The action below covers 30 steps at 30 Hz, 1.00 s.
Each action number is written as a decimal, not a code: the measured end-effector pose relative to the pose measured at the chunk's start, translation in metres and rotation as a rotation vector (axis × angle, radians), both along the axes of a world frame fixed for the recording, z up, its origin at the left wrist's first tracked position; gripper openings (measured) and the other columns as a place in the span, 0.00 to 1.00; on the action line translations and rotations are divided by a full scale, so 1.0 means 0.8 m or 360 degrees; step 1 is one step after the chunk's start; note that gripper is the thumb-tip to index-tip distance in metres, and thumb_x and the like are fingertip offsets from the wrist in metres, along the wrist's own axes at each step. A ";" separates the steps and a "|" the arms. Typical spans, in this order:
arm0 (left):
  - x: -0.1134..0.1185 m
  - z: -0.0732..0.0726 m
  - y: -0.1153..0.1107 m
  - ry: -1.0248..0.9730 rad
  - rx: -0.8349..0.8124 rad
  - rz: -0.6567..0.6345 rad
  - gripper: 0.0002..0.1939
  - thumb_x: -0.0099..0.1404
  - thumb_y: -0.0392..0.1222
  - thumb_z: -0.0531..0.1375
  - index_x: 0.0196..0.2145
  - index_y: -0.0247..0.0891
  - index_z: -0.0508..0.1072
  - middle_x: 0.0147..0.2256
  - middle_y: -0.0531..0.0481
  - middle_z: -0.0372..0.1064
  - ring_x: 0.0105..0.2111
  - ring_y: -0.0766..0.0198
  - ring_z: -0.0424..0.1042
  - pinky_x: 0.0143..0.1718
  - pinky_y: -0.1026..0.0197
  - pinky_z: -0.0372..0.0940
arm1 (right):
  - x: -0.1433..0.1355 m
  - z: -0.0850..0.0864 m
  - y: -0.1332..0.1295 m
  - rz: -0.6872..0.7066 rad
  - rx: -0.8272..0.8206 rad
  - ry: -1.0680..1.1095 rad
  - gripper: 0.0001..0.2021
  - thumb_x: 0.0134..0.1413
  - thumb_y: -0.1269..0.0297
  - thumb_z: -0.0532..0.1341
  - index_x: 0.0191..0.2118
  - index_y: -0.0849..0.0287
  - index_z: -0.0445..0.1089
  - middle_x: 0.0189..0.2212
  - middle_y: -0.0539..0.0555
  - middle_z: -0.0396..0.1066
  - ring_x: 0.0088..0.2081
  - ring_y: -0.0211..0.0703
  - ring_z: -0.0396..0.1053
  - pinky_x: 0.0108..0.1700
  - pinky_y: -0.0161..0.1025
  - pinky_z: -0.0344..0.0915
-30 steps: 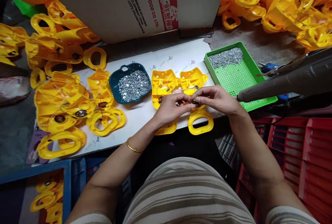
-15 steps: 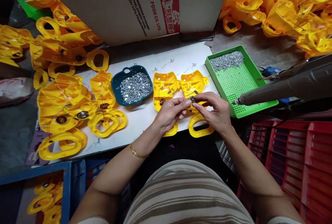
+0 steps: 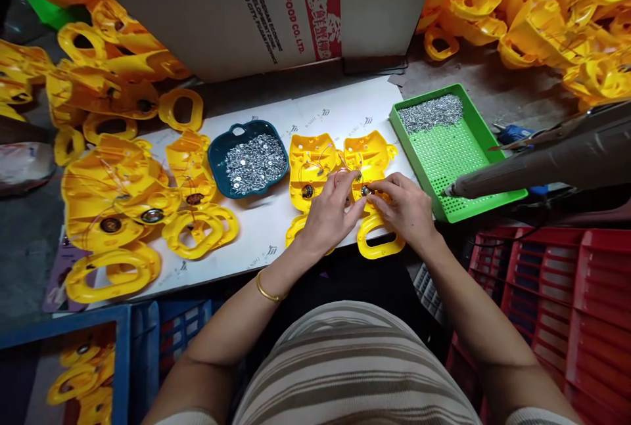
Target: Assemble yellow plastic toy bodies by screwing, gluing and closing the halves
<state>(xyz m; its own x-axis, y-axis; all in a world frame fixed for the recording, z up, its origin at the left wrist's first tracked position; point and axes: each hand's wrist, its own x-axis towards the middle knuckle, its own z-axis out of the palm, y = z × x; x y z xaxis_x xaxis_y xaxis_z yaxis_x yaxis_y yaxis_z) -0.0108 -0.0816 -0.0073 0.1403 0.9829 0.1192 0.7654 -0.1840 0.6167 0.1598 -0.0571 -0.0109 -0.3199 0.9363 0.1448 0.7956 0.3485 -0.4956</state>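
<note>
"While both hands are meeting over one yellow shell (image 3: 367,149), where is the round black part (image 3: 365,191) lying?"

"Just left of the right hand's (image 3: 407,207) fingertips, in the near half of that shell."

"Nearer hand?"

"The right. Its thumb and forefinger are pinching at the part's edge, apparently touching it. The left hand (image 3: 331,215) is arching close by, thumb and forefinger parted, forefinger tip beyond the part, thumb tip on its near side (whether anything is lying under that forefinger, I cannot tell)."

"Axes?"

"Part: round, so no long axis is showing. Shell: hollow side facing up, long axis running front to back."

"Counts, please."

"Shells in the middle pair: two, lying side by side, the second shell (image 3: 308,146) to the left. Round black parts in that pair: two, one sitting in each. Oval rings in front: two, the right ring (image 3: 379,254) lying in full view, the left ring (image 3: 292,231) hiding partly behind the left hand. Trays flanking the pair: two. The dark tray (image 3: 215,162) on the left is holding loose metal pieces (image 3: 254,162); the green tray (image 3: 434,156) on the right is holding small silver pieces (image 3: 431,113), bunching at its far end. Carton (image 3: 384,4): one, standing beyond. Yellow heap (image 3: 542,24), far right: one, its pieces overlapping too much for counting."
</note>
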 end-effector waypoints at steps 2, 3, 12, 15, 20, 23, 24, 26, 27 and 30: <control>0.002 -0.001 0.001 -0.0012 -0.0035 0.0001 0.22 0.66 0.41 0.57 0.57 0.35 0.63 0.54 0.38 0.65 0.53 0.54 0.68 0.50 0.53 0.68 | -0.002 0.002 0.001 -0.0001 0.0004 -0.0086 0.09 0.57 0.60 0.62 0.42 0.54 0.75 0.35 0.51 0.72 0.37 0.41 0.70 0.30 0.36 0.57; 0.003 -0.001 0.002 -0.0018 -0.0054 0.0001 0.23 0.66 0.40 0.57 0.57 0.35 0.63 0.54 0.38 0.65 0.52 0.54 0.69 0.50 0.53 0.68 | -0.003 0.004 0.001 -0.0001 0.0011 -0.0129 0.08 0.57 0.60 0.62 0.41 0.54 0.75 0.35 0.51 0.72 0.37 0.41 0.70 0.29 0.36 0.56; 0.013 -0.009 -0.005 -0.0390 -0.0252 0.0090 0.28 0.59 0.29 0.54 0.58 0.31 0.63 0.51 0.38 0.66 0.42 0.59 0.72 0.46 0.56 0.69 | -0.016 0.013 -0.014 -0.0040 0.0024 -0.0379 0.08 0.60 0.59 0.59 0.39 0.53 0.75 0.36 0.52 0.72 0.34 0.41 0.69 0.25 0.38 0.46; 0.013 -0.009 -0.012 -0.0480 -0.0299 0.0133 0.28 0.60 0.31 0.56 0.58 0.35 0.64 0.49 0.40 0.66 0.39 0.61 0.72 0.43 0.57 0.70 | -0.012 0.007 -0.022 0.0011 -0.0028 -0.0274 0.09 0.60 0.60 0.59 0.41 0.54 0.75 0.36 0.52 0.74 0.35 0.42 0.70 0.27 0.38 0.52; 0.013 -0.010 -0.014 -0.0394 -0.0195 0.0132 0.27 0.58 0.32 0.58 0.56 0.34 0.67 0.47 0.41 0.68 0.48 0.55 0.68 0.53 0.51 0.65 | -0.004 -0.005 -0.025 0.0092 -0.0009 -0.0112 0.10 0.59 0.61 0.60 0.44 0.57 0.74 0.38 0.54 0.76 0.39 0.47 0.70 0.37 0.39 0.60; 0.013 -0.013 -0.012 -0.0370 -0.0188 0.0145 0.27 0.59 0.31 0.58 0.57 0.33 0.66 0.46 0.41 0.68 0.48 0.54 0.68 0.52 0.51 0.66 | -0.006 -0.007 -0.026 0.0058 0.0013 -0.0108 0.09 0.60 0.60 0.60 0.43 0.55 0.74 0.37 0.53 0.76 0.39 0.46 0.70 0.36 0.39 0.60; 0.013 -0.014 -0.011 -0.0362 -0.0176 0.0148 0.26 0.59 0.32 0.58 0.57 0.32 0.66 0.46 0.41 0.68 0.48 0.54 0.68 0.52 0.51 0.66 | -0.007 -0.006 -0.027 0.0037 0.0021 -0.0103 0.09 0.60 0.60 0.60 0.43 0.55 0.74 0.36 0.53 0.76 0.39 0.46 0.69 0.36 0.39 0.59; 0.014 -0.016 -0.011 -0.0351 -0.0144 0.0157 0.26 0.59 0.32 0.58 0.56 0.33 0.66 0.46 0.40 0.68 0.48 0.54 0.68 0.52 0.51 0.65 | -0.010 -0.006 -0.029 0.0005 0.0035 -0.0096 0.09 0.61 0.60 0.58 0.43 0.56 0.73 0.36 0.53 0.75 0.39 0.45 0.69 0.36 0.39 0.59; 0.014 -0.017 -0.011 -0.0348 -0.0132 0.0162 0.26 0.60 0.32 0.58 0.56 0.33 0.66 0.46 0.41 0.68 0.48 0.54 0.68 0.52 0.51 0.65 | -0.011 -0.005 -0.030 -0.0003 0.0039 -0.0098 0.10 0.62 0.60 0.58 0.43 0.56 0.73 0.37 0.53 0.75 0.39 0.45 0.68 0.36 0.39 0.58; 0.014 -0.019 -0.012 -0.0336 -0.0127 0.0172 0.25 0.60 0.32 0.58 0.56 0.34 0.66 0.47 0.40 0.69 0.48 0.54 0.68 0.51 0.51 0.65 | -0.014 -0.005 -0.032 -0.0011 0.0040 -0.0132 0.10 0.62 0.60 0.57 0.43 0.57 0.73 0.37 0.54 0.74 0.39 0.45 0.68 0.36 0.39 0.58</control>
